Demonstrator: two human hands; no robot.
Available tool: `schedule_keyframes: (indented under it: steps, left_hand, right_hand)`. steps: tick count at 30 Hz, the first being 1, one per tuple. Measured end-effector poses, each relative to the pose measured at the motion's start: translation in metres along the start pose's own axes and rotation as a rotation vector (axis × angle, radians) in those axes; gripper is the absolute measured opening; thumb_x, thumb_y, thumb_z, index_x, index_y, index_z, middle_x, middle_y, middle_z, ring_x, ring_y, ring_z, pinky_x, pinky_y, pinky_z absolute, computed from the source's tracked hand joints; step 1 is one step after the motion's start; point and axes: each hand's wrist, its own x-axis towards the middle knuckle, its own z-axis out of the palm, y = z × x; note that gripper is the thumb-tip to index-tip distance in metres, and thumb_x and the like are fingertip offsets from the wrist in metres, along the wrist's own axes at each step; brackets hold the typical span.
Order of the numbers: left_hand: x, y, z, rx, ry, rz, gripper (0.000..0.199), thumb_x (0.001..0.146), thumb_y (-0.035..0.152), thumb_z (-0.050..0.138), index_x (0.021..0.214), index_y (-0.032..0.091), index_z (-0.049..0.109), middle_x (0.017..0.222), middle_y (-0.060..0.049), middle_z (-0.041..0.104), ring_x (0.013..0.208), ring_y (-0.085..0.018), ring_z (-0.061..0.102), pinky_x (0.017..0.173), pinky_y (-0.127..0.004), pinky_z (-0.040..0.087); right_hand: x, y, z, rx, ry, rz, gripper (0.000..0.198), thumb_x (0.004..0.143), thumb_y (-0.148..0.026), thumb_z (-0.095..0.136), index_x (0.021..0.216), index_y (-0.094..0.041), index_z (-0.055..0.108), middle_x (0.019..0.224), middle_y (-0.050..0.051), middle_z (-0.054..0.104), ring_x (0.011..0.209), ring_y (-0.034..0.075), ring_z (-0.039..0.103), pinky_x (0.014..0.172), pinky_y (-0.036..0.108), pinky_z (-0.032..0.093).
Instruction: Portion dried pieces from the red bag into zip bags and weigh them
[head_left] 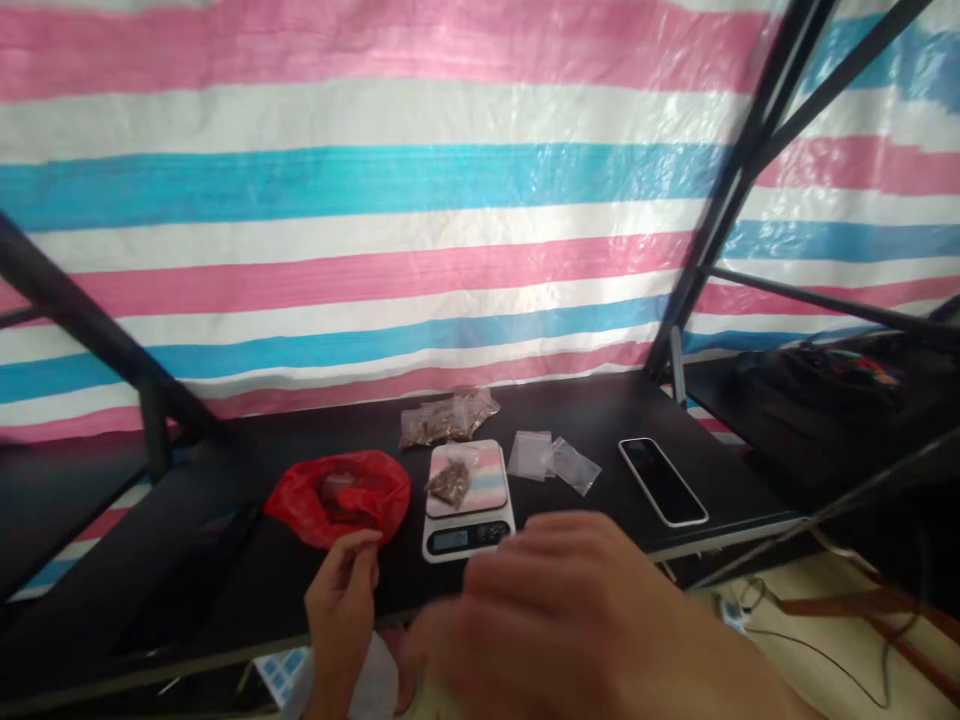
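Note:
My left hand (345, 590) is at the front edge of a red plastic bag (386, 490), thumb and fingers closed on its rim. The bag stands open with its sides rolled out, and some dark contents show inside. My right hand (555, 610) is large and motion-blurred in the foreground, in front of the scale; its fingers look curled, but what they may hold is hidden. On the plate of a white digital scale (435, 553) lies a small zip bag of brown bits (451, 483). The scale's display is too small to read.
Behind the scale lie several filled zip bags (450, 418). To its right are unfilled clear zip bags (532, 455), then a phone (663, 482) on the black table (585, 410). Dark metal bars (720, 215) and a striped tarp (390, 180) bound the space.

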Motion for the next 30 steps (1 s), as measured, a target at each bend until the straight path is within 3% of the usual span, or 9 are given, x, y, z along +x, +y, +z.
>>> schedule_keyframes:
  steps: [3, 7, 10, 14, 18, 20, 22, 26, 30]
  left_hand:
    - [-0.001, 0.002, 0.002, -0.043, -0.018, 0.023, 0.033, 0.076, 0.051, 0.079, 0.081, 0.020, 0.072, 0.052, 0.007, 0.045, 0.046, -0.010, 0.040, 0.043, -0.022, 0.031]
    - [0.000, -0.004, 0.000, -0.037, -0.026, 0.021, 0.030, 0.082, 0.049, 0.074, 0.084, 0.020, 0.071, 0.054, 0.007, 0.045, 0.047, -0.010, 0.040, 0.045, -0.021, 0.031]
    - [-0.003, -0.008, -0.003, 0.043, -0.049, 0.057, 0.030, 0.087, 0.050, 0.070, 0.085, 0.020, 0.072, 0.055, 0.006, 0.047, 0.047, -0.011, 0.042, 0.045, -0.023, 0.032]
    - [-0.011, 0.005, 0.007, 0.206, -0.037, 0.266, 0.025, 0.096, 0.040, 0.059, 0.086, 0.020, 0.072, 0.070, -0.001, 0.064, 0.058, -0.014, 0.055, 0.056, -0.026, 0.044]
    - [-0.009, 0.039, 0.042, 0.455, -0.080, 0.458, 0.020, 0.099, 0.027, 0.054, 0.097, 0.022, 0.073, 0.089, -0.006, 0.068, 0.081, -0.020, 0.064, 0.077, -0.032, 0.051]
    - [0.000, 0.055, 0.064, 0.648, -0.116, 0.463, 0.019, 0.096, 0.030, 0.062, 0.108, 0.021, 0.074, 0.106, -0.011, 0.070, 0.103, -0.028, 0.065, 0.092, -0.039, 0.051]
    - [0.011, 0.063, 0.082, 0.784, -0.187, 0.413, 0.029, 0.092, 0.035, 0.069, 0.115, 0.018, 0.074, 0.110, -0.014, 0.068, 0.109, -0.033, 0.062, 0.097, -0.044, 0.050]
    - [0.030, 0.060, 0.102, 0.768, -0.235, 0.298, 0.022, 0.089, 0.034, 0.071, 0.100, 0.017, 0.077, 0.102, -0.015, 0.065, 0.109, -0.036, 0.060, 0.100, -0.049, 0.048]
    - [0.034, 0.051, 0.102, 0.675, -0.227, 0.281, 0.015, 0.086, 0.034, 0.070, 0.082, 0.020, 0.072, 0.094, -0.012, 0.064, 0.103, -0.034, 0.059, 0.100, -0.050, 0.047]
  right_hand:
    - [0.018, 0.052, 0.039, 0.089, 0.210, 0.201, 0.022, 0.104, -0.020, 0.054, 0.104, -0.024, 0.075, 0.093, 0.000, 0.081, 0.077, 0.013, 0.075, 0.071, 0.023, 0.054]
    - [-0.022, 0.104, 0.101, -0.044, 0.756, 0.597, 0.025, 0.099, -0.028, 0.055, 0.088, -0.020, 0.076, 0.077, 0.004, 0.079, 0.061, 0.017, 0.071, 0.060, 0.025, 0.052]
    - [-0.049, 0.118, 0.116, -0.172, 1.022, 0.862, 0.028, 0.096, -0.033, 0.052, 0.087, -0.018, 0.074, 0.075, 0.006, 0.078, 0.060, 0.019, 0.071, 0.059, 0.026, 0.051]
    - [-0.050, 0.117, 0.110, -0.137, 0.938, 0.873, 0.028, 0.090, -0.035, 0.054, 0.080, -0.019, 0.074, 0.072, 0.006, 0.077, 0.060, 0.019, 0.071, 0.061, 0.025, 0.052]
    - [-0.043, 0.112, 0.107, -0.137, 0.913, 0.867, 0.029, 0.089, -0.035, 0.053, 0.078, -0.019, 0.075, 0.067, 0.005, 0.075, 0.052, 0.017, 0.067, 0.054, 0.024, 0.049]
    - [-0.043, 0.112, 0.106, -0.146, 0.923, 0.885, 0.030, 0.089, -0.035, 0.052, 0.077, -0.019, 0.075, 0.067, 0.006, 0.075, 0.052, 0.018, 0.067, 0.054, 0.024, 0.049]
    - [-0.044, 0.113, 0.106, -0.142, 0.922, 0.899, 0.030, 0.088, -0.035, 0.052, 0.077, -0.019, 0.075, 0.066, 0.006, 0.075, 0.051, 0.018, 0.067, 0.054, 0.025, 0.049]
    - [-0.046, 0.114, 0.105, -0.120, 0.903, 0.924, 0.032, 0.087, -0.037, 0.052, 0.076, -0.019, 0.075, 0.063, 0.006, 0.073, 0.047, 0.017, 0.064, 0.052, 0.024, 0.047]
    - [-0.047, 0.115, 0.104, -0.074, 0.907, 0.965, 0.033, 0.087, -0.039, 0.051, 0.075, -0.019, 0.075, 0.061, 0.006, 0.072, 0.046, 0.017, 0.064, 0.051, 0.024, 0.047]
